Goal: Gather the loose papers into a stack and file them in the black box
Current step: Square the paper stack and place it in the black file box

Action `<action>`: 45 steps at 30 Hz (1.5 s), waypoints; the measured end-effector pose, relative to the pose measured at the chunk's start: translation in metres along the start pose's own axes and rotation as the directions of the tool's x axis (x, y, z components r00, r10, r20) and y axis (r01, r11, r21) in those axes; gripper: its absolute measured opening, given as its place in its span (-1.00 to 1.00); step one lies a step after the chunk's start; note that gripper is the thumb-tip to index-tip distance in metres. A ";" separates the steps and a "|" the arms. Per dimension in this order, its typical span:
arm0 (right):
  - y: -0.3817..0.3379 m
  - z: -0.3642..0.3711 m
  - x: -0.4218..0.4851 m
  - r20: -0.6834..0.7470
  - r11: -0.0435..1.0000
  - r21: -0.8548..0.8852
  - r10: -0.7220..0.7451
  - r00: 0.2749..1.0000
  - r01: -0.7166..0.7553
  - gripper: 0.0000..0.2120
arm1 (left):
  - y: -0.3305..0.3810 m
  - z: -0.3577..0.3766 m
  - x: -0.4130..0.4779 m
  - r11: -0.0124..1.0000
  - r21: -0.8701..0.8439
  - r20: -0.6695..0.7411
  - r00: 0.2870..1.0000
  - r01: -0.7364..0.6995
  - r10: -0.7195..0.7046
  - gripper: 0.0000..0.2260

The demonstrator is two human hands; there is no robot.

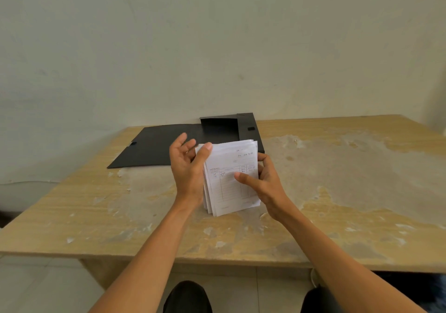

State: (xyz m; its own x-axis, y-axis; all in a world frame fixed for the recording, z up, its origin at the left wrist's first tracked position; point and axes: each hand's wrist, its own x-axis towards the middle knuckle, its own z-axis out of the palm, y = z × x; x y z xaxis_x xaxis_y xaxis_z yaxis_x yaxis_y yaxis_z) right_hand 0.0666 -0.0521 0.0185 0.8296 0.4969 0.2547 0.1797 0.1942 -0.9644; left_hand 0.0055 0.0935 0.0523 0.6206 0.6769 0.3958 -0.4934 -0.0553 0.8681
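A stack of white printed paper forms (229, 187) stands on its lower edge on the table, tilted toward me, with handwriting on the top sheet. My left hand (187, 167) presses its left side, thumb on the top corner and fingers spread behind. My right hand (261, 182) grips the right side, thumb across the front sheet. Behind the stack lies the black box (241, 126), open, with its lid (156, 146) folded flat to the left on the table.
The wooden table (337, 180) has a worn, peeling surface, with a plain wall right behind it. Its front edge is near my knees, which show below. A grey rounded object (24, 192) sits off the table's left side.
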 end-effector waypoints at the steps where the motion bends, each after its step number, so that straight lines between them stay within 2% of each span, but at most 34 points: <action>1: 0.001 -0.002 0.000 0.008 1.000 -0.002 0.007 1.000 -0.007 -0.42 | -0.003 -0.003 -0.001 0.999 0.014 0.011 0.999 0.038 -0.038 -0.52; 5: 0.004 0.000 0.000 0.091 0.996 -0.070 0.061 0.994 -0.055 -0.42 | -0.016 -0.004 -0.014 0.990 0.085 0.158 0.979 0.116 -0.129 -0.63; 9: 0.006 0.003 0.001 0.071 0.999 0.002 0.046 0.996 -0.046 -0.45 | -0.014 0.003 -0.020 0.988 0.104 0.179 0.976 0.110 -0.127 -0.55; 12: 0.006 0.004 -0.001 0.036 0.999 0.000 0.044 0.998 -0.044 -0.41 | -0.016 0.001 -0.022 0.988 0.151 0.233 0.970 0.036 -0.071 -0.34; 14: 0.007 0.004 -0.002 0.030 0.999 0.001 0.032 0.999 -0.032 -0.41 | -0.017 -0.001 -0.023 0.988 0.154 0.266 0.962 0.013 -0.054 -0.30; 18: 0.009 0.001 -0.003 0.053 0.997 0.072 0.015 0.998 -0.019 -0.61 | -0.011 0.003 -0.025 0.982 0.183 0.242 0.965 0.055 -0.100 -0.64; 20: 0.009 -0.001 -0.004 0.051 0.996 0.089 0.014 0.999 -0.018 -0.69 | -0.011 0.001 -0.021 0.977 0.210 0.211 0.974 0.034 -0.080 -0.72; 22: 0.010 -0.003 -0.004 0.055 0.996 0.083 0.007 0.998 -0.012 -0.72 | -0.008 -0.002 -0.015 0.973 0.229 0.209 0.978 -0.040 -0.009 -0.64; 25: 0.012 -0.007 -0.003 0.067 0.997 0.080 0.006 0.998 -0.011 -0.72 | 0.000 -0.003 -0.006 0.919 0.323 0.281 0.950 -0.227 0.136 -0.44; 26: 0.013 -0.008 -0.003 0.071 0.997 0.080 0.008 0.997 -0.013 -0.68 | 0.003 -0.003 -0.004 0.883 0.363 0.322 0.929 -0.298 0.181 -0.44; 28: 0.014 -0.007 -0.002 0.080 0.997 0.082 0.010 0.997 -0.016 -0.59 | 0.005 -0.002 0.001 0.778 0.442 0.416 0.871 -0.446 0.263 -0.59; 30: 0.014 -0.007 -0.002 0.083 0.997 0.073 0.001 0.997 -0.007 -0.55 | 0.005 -0.002 0.003 0.693 0.494 0.487 0.827 -0.525 0.279 -0.69; 32: 0.014 -0.006 -0.003 0.088 0.997 0.077 -0.004 0.996 -0.003 -0.56 | 0.003 -0.001 0.002 0.663 0.495 0.520 0.803 -0.561 0.292 -0.60; 33: 0.013 -0.006 -0.004 0.094 0.997 0.080 -0.004 0.996 -0.004 -0.57 | 0.002 -0.002 0.002 0.698 0.476 0.498 0.818 -0.535 0.287 -0.50; 34: 0.013 -0.007 -0.004 0.100 0.997 0.076 -0.006 0.995 -0.001 -0.58 | 0.003 -0.003 0.002 0.769 0.447 0.433 0.863 -0.457 0.261 -0.42; 36: 0.011 -0.007 -0.004 0.099 0.998 0.057 -0.016 0.995 0.010 -0.58 | 0.004 -0.006 0.002 0.886 0.376 0.309 0.938 -0.272 0.157 -0.39; 39: 0.006 -0.007 -0.002 0.050 0.997 -0.010 -0.073 0.996 0.073 -0.44 | -0.005 -0.011 -0.001 0.856 0.417 0.370 0.917 -0.306 0.147 -0.62; 42: -0.006 -0.006 0.002 -0.003 0.963 -0.183 -0.201 0.980 0.197 -0.28 | -0.006 -0.009 -0.001 0.869 0.396 0.354 0.922 -0.297 0.153 -0.71; 44: -0.018 -0.006 0.006 -0.021 0.933 -0.264 -0.258 0.966 0.243 -0.30 | -0.004 -0.007 0.001 0.880 0.382 0.343 0.927 -0.282 0.149 -0.73; 45: -0.024 -0.007 0.010 -0.013 0.898 -0.341 -0.302 0.953 0.280 -0.36 | -0.002 -0.005 0.001 0.884 0.376 0.342 0.928 -0.279 0.148 -0.74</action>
State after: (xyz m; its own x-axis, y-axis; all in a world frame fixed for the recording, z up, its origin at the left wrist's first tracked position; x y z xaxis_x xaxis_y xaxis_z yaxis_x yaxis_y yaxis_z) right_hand 0.0738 -0.0576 0.0435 0.7433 0.4043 0.5329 0.5735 0.0250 -0.8189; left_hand 0.0042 0.0986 0.0491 0.7114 0.3690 0.5981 -0.3804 -0.5135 0.7692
